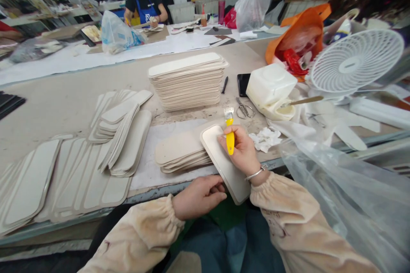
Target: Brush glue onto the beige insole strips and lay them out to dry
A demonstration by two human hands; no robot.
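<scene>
A yellow-handled brush [229, 136] with pale bristles pointing up is held by my right hand [241, 149]. The same hand's fingers touch the upper part of a pale rounded panel [224, 162], which slants over the table's front edge. My left hand [200, 196] is beside the panel's lower left edge, its fingers curled; whether they grip the panel is unclear. Just left of the panel lies a low stack of similar panels [181, 149]. Behind it rises a tall, neat stack [188, 81].
Fanned panels [121, 136] cover the table's left side. On the right are scissors [245, 108], a phone [243, 84], a white container [272, 83] with a stick, crumpled tissue [265, 138], a white fan [355, 64] and plastic sheeting [346, 192]. A person works across the table.
</scene>
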